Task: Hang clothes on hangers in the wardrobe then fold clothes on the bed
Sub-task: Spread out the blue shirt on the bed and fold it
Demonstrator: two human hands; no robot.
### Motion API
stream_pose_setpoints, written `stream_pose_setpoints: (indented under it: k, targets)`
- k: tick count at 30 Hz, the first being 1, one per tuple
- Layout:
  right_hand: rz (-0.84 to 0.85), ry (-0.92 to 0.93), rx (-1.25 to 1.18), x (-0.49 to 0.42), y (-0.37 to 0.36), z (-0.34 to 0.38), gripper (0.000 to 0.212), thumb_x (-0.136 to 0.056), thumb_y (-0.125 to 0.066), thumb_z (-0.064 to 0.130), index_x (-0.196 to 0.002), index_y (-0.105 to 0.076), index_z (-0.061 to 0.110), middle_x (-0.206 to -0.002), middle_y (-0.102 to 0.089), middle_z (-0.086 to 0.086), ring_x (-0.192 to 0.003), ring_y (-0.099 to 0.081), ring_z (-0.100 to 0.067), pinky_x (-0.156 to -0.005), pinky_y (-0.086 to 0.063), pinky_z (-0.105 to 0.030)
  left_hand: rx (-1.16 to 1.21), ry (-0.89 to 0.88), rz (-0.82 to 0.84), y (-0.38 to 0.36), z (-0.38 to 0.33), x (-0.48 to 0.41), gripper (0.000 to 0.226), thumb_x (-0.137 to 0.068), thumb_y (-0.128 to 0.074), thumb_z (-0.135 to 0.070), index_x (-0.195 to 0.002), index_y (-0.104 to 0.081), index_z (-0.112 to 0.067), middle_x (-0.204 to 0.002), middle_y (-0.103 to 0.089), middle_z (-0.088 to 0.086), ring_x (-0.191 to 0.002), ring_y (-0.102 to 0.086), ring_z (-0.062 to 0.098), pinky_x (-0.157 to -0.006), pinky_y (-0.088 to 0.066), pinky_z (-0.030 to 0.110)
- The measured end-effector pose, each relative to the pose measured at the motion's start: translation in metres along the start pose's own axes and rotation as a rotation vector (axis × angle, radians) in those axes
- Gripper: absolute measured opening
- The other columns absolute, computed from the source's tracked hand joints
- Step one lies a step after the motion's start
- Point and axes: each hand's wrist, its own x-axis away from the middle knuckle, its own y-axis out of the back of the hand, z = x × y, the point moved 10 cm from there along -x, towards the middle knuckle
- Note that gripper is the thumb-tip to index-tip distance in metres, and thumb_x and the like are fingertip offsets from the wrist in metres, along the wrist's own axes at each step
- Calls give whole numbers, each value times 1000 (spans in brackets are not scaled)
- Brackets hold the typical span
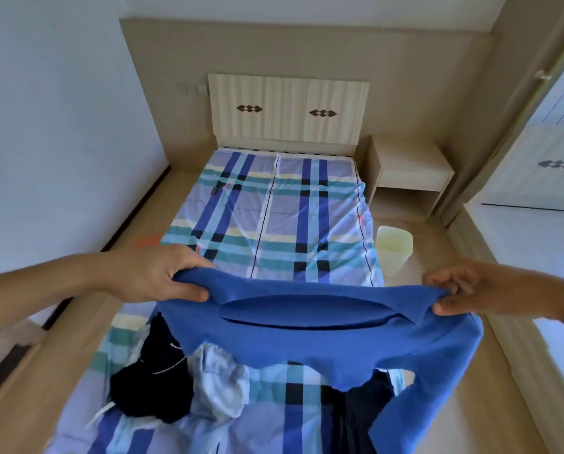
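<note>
A blue sweater (307, 342) hangs stretched out in the air above the foot of the bed (274, 208), its neck opening facing me. My left hand (156, 273) grips its left shoulder. My right hand (470, 290) pinches its right shoulder, and one sleeve droops down at the right. Below it on the plaid sheet lie a dark navy garment (153, 385), a pale white-blue garment (218, 385) and another dark garment (362, 411), partly hidden by the sweater.
A headboard (289, 109) stands at the far end of the bed. A bedside table (408, 172) and a pale yellow bin (393, 249) are to the right of the bed. White wardrobe doors (549, 165) are at the far right. Wooden floor runs along both sides.
</note>
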Motion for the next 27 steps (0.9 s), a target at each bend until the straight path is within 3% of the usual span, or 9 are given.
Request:
stream_pose_setpoints:
  k: [4,7,10,13,16,19,22,24,27]
  targets:
    - [-41,-23,-49,-38,-6,-47,27,-93,-64,4,-73,-69,21,-69,-67,3,-66,-61,-4,-63,-44,-16,13,79,10,-32,48,-33,21,-97,-65,-32,-81,-59,-19,-68,-52,-15,-62,-48,2,-61,-35,17]
    - [-129,-89,-86,-87,2,-110,21,-94,-63,4,-74,-61,7,-64,-59,2,-62,-52,-10,-61,-39,-25,43,157,-49,-46,97,-75,27,-96,-63,-38,-88,-61,-13,-73,-52,-7,-67,-51,7,-66,-37,22]
    - [-230,-173,-106,-151,11,-181,30,-92,-70,17,-68,-54,7,-63,-41,-4,-62,-36,-17,-59,-27,-33,85,200,-75,-68,158,-132,40,-94,-63,-45,-84,-56,-7,-75,-56,10,-66,-54,20,-63,-41,36]
    - [-285,-252,-91,-226,16,-252,32,-76,-79,48,-65,-64,22,-64,-47,-3,-63,-42,-17,-61,-31,-33,48,257,-90,-89,229,-204,41,-95,-65,-36,-77,-49,-3,-65,-45,6,-57,-43,11,-60,-30,32]
    - [-421,-360,-28,-313,37,-324,32,-88,-73,26,-60,-59,23,-60,-42,-1,-58,-37,-17,-53,-28,-31,-20,289,-110,-110,301,-294,41,-94,-68,-29,-69,-42,-9,-64,-40,1,-58,-39,14,-60,-27,32]
    - [-650,-382,-52,-404,60,-391,13,-88,-73,20,-84,-61,16,-76,-54,-9,-58,-45,-20,-53,-34,-28,-45,375,-320,-121,386,-379,25,-92,-69,-22,-80,-51,-10,-72,-53,7,-73,-51,28,-60,-31,35]
    - [-785,-457,14,-460,51,-455,55,-88,-72,24,-135,-47,11,-116,-53,-13,-93,-57,-30,-72,-45,-34,-290,531,-485,-144,442,-430,33,-92,-65,-28,-115,-54,-8,-120,-58,19,-113,-53,39,-89,-44,42]
    - [-715,-531,116,-483,14,-503,74,-87,-74,25,-148,-33,10,-139,-44,-18,-122,-51,-34,-93,-44,-38,-399,522,-394,-204,464,-462,44,-91,-63,-31,-125,-49,-9,-133,-50,18,-125,-45,39,-99,-40,46]
    - [-654,-667,121,-469,-45,-585,77,-86,-75,19,-148,-32,3,-142,-38,-28,-130,-44,-40,-100,-41,-42,-377,395,-190,-318,471,-490,51,-91,-63,-36,-132,-47,-12,-142,-45,13,-134,-38,35,-106,-38,47]
